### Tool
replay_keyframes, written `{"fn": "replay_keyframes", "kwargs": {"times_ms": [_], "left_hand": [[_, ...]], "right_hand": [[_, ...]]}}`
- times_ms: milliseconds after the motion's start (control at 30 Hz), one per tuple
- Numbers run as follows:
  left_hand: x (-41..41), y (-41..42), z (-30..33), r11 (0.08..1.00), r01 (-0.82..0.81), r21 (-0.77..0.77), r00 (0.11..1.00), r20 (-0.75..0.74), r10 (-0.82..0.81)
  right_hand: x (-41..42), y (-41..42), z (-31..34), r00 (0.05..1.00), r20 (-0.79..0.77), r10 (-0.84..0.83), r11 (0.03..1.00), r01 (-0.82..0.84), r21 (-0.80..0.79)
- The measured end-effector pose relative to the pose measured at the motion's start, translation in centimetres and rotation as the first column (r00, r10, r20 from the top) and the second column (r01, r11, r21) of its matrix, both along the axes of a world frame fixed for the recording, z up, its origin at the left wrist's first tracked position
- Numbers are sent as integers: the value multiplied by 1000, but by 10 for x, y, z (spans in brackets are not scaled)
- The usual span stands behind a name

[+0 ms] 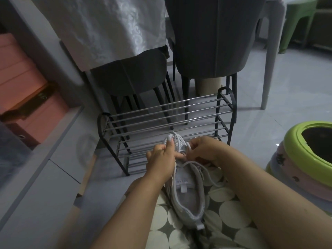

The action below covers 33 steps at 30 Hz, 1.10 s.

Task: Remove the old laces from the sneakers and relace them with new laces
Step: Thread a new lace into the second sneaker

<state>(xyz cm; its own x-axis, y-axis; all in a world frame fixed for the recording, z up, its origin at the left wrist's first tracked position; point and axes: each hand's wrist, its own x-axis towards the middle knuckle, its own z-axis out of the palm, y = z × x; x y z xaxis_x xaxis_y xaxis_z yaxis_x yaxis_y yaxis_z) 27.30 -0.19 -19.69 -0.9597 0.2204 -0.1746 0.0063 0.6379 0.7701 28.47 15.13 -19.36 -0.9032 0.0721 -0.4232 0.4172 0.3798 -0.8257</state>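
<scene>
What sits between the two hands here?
In the head view, the sneaker's laced toe end sits between the left hand and right hand; both work its lace.

Pale grey mesh sneaker (186, 191) on lap, toe pointing away, opening up; white cord lace (203, 172) loose across tongue, partly threaded.

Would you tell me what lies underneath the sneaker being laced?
The sneaker rests on a lap covered in dotted fabric. Both hands, left hand and right hand, work the lace at its toe. The sole is hidden.
</scene>
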Motion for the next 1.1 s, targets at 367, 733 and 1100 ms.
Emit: {"fn": "replay_keyframes", "kwargs": {"times_ms": [367,733,1100], "left_hand": [[-4,-3,-13,975,67,-210,984,-150,-100],[-9,-4,-16,987,83,-141,983,-154,-105],[-1,-43,65,804,-12,595,1000,-2,17]], "right_hand": [[-3,8,-14,993,-31,-115,987,111,-117],[-3,11,-17,995,-39,-89,975,79,-208],[2,3,-10,999,-8,-48,862,38,-505]]}}
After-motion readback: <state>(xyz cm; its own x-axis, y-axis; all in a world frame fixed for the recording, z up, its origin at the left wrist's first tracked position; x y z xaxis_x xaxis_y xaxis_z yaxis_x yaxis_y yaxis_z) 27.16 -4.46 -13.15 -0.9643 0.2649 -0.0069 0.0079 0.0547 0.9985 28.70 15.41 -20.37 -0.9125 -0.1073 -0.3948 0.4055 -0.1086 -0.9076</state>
